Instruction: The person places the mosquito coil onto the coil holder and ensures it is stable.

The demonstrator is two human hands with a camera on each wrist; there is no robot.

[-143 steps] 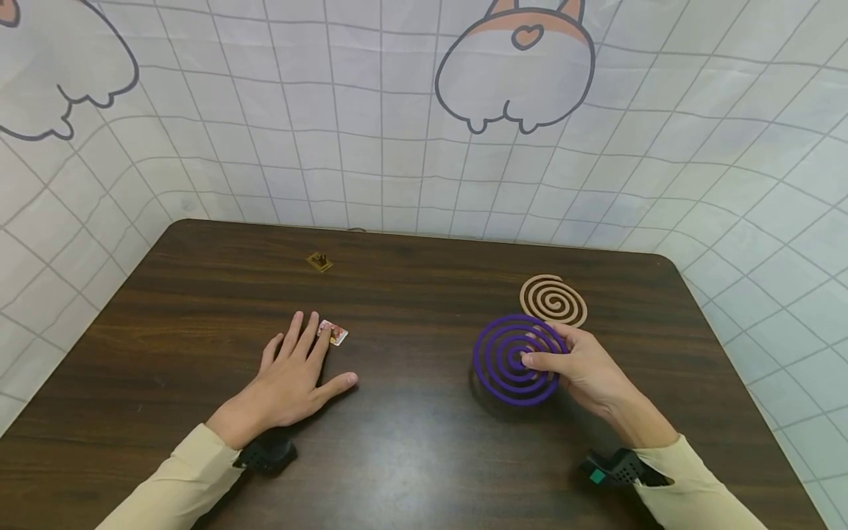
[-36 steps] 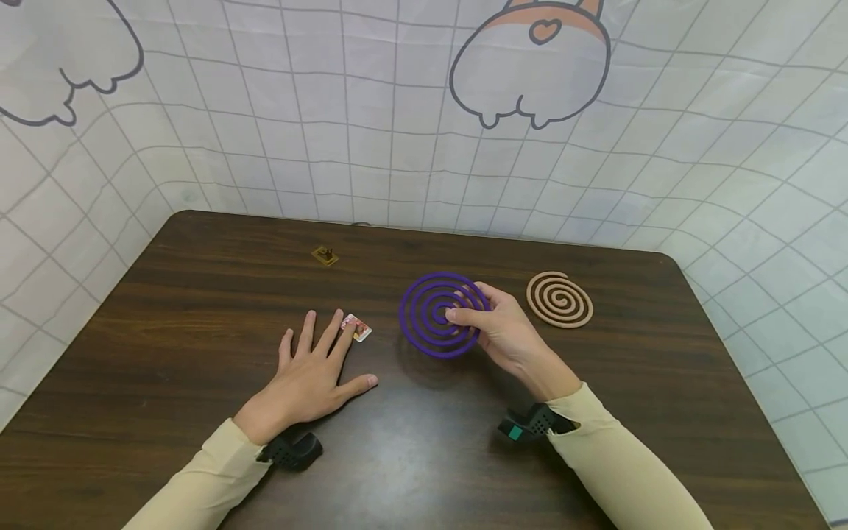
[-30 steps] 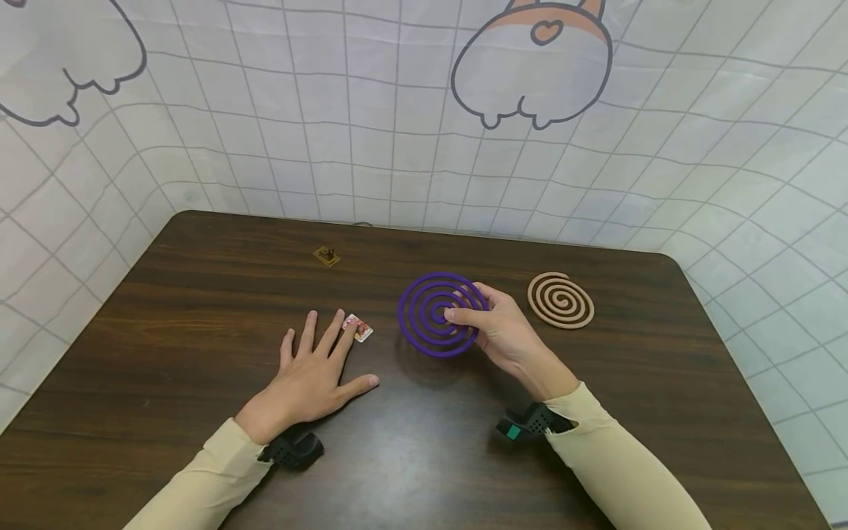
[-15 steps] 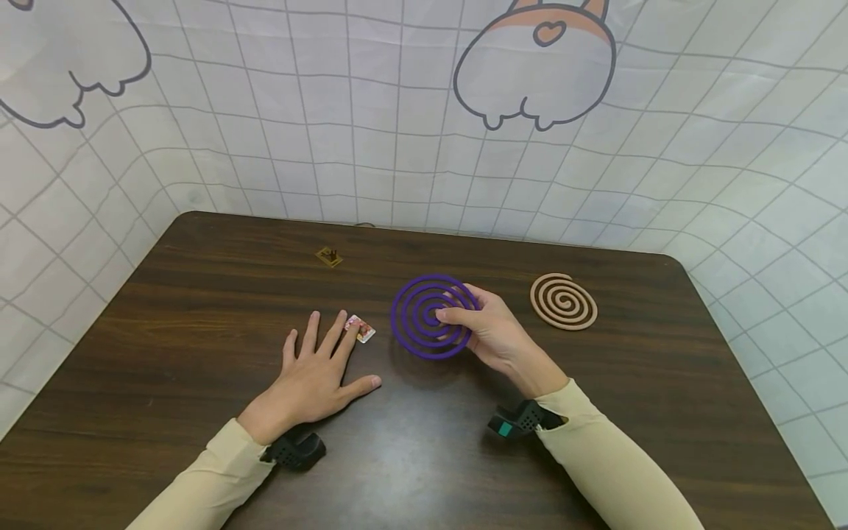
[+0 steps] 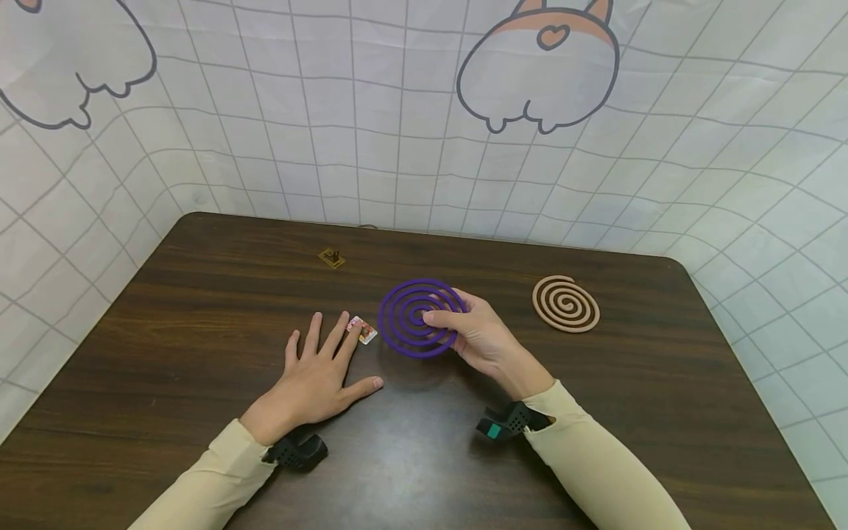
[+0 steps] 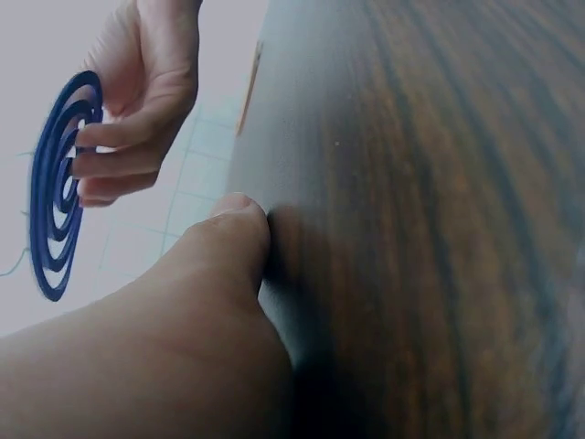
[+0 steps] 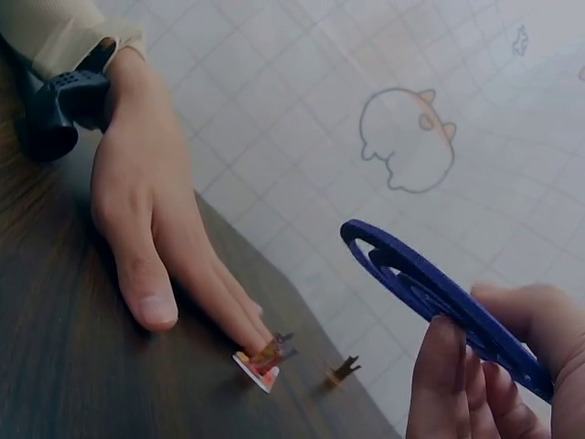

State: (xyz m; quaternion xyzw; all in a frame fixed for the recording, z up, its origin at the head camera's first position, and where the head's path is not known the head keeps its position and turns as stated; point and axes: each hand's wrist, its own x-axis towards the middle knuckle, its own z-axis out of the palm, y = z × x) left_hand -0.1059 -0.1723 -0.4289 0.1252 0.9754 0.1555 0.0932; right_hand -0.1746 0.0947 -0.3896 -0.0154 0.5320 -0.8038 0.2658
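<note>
My right hand (image 5: pixel 486 335) pinches a purple mosquito coil (image 5: pixel 416 316) between thumb and fingers, above the middle of the table. The coil is held by its centre and near side; in the right wrist view the coil (image 7: pixel 411 283) appears nearly edge-on. Flat on the table lies my left hand (image 5: pixel 308 386), fingers spread. Its index fingertip touches a small printed card-like stand (image 5: pixel 366 333), partly covered by that finger. In the right wrist view, thin upright prongs show on this printed stand (image 7: pixel 259 370).
A tan mosquito coil (image 5: pixel 566 304) lies flat at the right. Farther back left sits a small gold metal stand (image 5: pixel 332 258) with raised prongs. The dark wooden table (image 5: pixel 662 383) is bordered by a white gridded curtain (image 5: pixel 371 110) with cartoon drawings.
My right hand has carried the purple coil leftward, from near the tan coil to beside the printed stand. In the last second it drifts slightly more left. My left hand stays on the stand.
</note>
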